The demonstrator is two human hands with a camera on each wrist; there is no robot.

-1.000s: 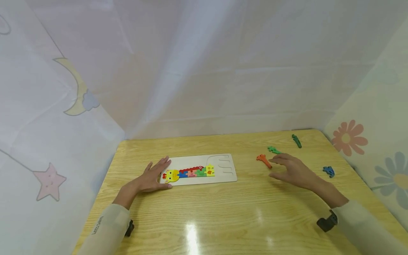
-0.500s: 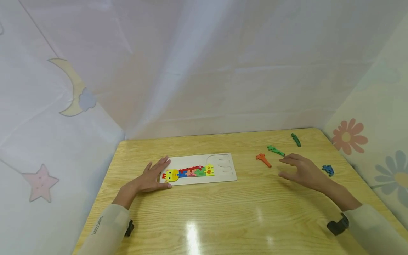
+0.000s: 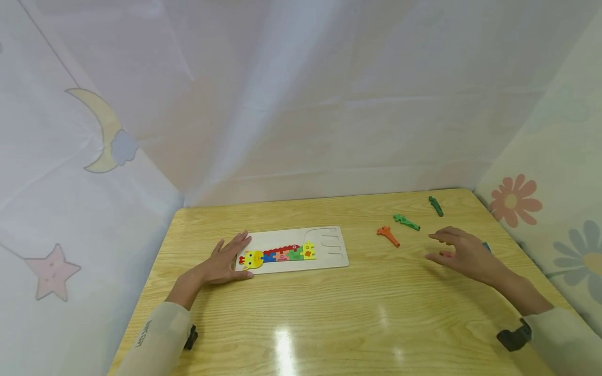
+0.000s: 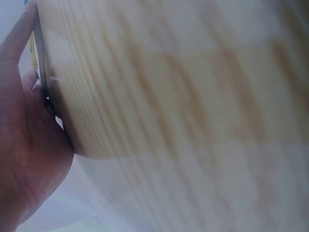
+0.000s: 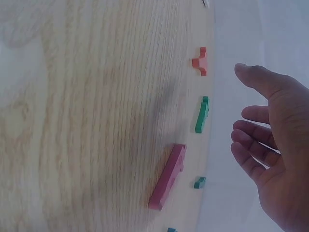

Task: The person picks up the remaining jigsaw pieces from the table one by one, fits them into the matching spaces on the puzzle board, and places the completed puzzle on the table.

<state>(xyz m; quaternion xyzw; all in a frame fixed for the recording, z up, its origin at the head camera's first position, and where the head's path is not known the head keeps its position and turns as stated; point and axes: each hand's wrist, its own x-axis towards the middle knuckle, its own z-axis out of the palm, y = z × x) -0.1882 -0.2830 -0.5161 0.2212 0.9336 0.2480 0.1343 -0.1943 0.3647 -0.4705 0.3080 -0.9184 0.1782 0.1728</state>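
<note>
My left hand (image 3: 222, 265) rests on the left end of a pale wooden puzzle board (image 3: 277, 236), thumb and fingers spread across its corner. A giraffe lies in the board: a yellow head (image 3: 254, 259), blue, pink and green body pieces, a red mane (image 3: 282, 249) and a yellow end piece (image 3: 309, 250). Four outlined legs at its right end hold no pieces. My right hand (image 3: 472, 258) hovers above the table with loosely bent fingers, holding nothing. Beneath it lies a pinkish-red puzzle piece (image 5: 168, 178), mostly hidden in the head view.
An orange puzzle piece (image 3: 388, 236) and a light green one (image 3: 406, 222) lie left of my right hand. Farther back is a dark green piece (image 3: 436, 206). A blue piece (image 3: 486, 246) shows partly behind the right hand. Printed cloth walls border the wooden table (image 3: 329, 313).
My right hand has moved right, away from the orange and light green pieces, and now covers most of the blue one. The pinkish-red piece has come partly into view. My left hand stays put.
</note>
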